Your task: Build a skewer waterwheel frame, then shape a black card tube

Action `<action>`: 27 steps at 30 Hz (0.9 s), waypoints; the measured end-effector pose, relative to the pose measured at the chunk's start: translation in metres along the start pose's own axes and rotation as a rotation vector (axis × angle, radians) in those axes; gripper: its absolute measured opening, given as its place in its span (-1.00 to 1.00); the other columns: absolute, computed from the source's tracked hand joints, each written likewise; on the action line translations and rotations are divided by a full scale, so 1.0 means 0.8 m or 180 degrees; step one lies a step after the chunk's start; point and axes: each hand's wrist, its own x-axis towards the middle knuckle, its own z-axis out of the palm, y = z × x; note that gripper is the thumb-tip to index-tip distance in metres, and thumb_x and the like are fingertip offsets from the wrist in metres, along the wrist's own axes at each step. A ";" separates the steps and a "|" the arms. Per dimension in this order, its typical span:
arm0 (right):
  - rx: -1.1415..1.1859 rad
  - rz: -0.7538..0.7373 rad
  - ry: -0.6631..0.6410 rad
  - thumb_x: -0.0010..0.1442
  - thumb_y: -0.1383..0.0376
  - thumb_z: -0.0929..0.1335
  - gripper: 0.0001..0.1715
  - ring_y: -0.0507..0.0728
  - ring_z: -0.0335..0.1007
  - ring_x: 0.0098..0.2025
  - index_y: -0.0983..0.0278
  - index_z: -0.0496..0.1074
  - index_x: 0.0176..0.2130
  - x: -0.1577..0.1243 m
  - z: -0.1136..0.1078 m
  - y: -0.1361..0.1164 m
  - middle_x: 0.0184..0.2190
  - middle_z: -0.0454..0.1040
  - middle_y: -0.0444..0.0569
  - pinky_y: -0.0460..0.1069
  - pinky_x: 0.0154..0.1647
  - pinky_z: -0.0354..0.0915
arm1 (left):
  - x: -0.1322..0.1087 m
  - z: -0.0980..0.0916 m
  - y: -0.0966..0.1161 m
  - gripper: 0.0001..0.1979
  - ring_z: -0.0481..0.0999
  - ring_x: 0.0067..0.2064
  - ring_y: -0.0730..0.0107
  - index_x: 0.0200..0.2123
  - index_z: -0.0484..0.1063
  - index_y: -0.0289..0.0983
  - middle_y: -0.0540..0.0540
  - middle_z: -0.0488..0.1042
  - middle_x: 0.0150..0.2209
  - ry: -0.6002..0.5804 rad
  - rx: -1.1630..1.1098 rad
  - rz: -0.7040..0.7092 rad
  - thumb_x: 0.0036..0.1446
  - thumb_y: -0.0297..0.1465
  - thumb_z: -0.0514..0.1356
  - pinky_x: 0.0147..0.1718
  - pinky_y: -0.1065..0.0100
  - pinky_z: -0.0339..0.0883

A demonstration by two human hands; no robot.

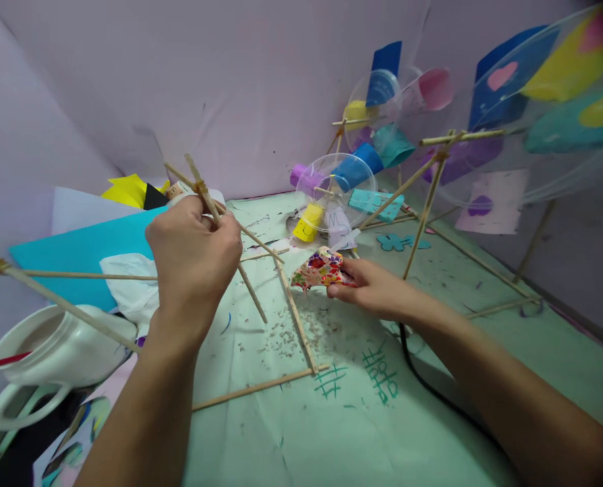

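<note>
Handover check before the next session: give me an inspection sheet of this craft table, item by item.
Surface: pale green paper cover, scribbled with green marker, small crumbs strewn mid-table.
Job's things: wooden stick frame, partly flat on the cover, partly raised; floral paper piece.
Clutter: white plastic jug, cyan sheet and yellow paper at the left.
Hands: left hand closed around the frame's crossed sticks below a tied joint; right hand pinches the floral paper piece.
Cables: black cable runs under the right forearm.
Surroundings: lilac wall; stick stands with clear discs and coloured paper cups.
</note>
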 end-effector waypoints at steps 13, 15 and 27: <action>-0.0382 -0.0108 -0.0886 -0.07 0.25 0.33 -0.81 0.00 0.13 -0.57 0.26 0.23 -0.58 -0.037 -0.029 -0.022 -0.60 0.28 -0.14 -0.12 -0.61 0.02 | 0.000 -0.002 0.003 -0.85 0.12 -0.60 0.56 -0.54 0.42 -0.30 0.07 0.22 -0.68 0.0023 -0.0061 -0.0008 -0.07 -0.36 0.12 -0.55 0.40 0.03; -0.0460 -0.0077 -0.0913 -0.06 0.25 0.33 -0.79 0.00 0.12 -0.58 0.26 0.21 -0.59 -0.038 -0.029 -0.024 -0.61 0.27 -0.14 -0.11 -0.62 0.01 | 0.000 -0.003 0.003 -0.86 0.12 -0.60 0.55 -0.53 0.42 -0.30 0.07 0.23 -0.67 -0.0002 -0.0085 -0.0012 -0.06 -0.36 0.12 -0.54 0.40 0.04; -0.0571 -0.0059 -0.0875 -0.06 0.26 0.33 -0.85 0.03 0.15 -0.55 0.25 0.26 -0.55 -0.038 -0.025 -0.024 -0.58 0.30 -0.12 -0.11 -0.59 0.03 | -0.001 -0.003 0.005 -0.87 0.14 -0.60 0.56 -0.57 0.39 -0.31 0.06 0.25 -0.66 0.0026 -0.0103 0.0103 -0.07 -0.38 0.13 -0.52 0.41 0.05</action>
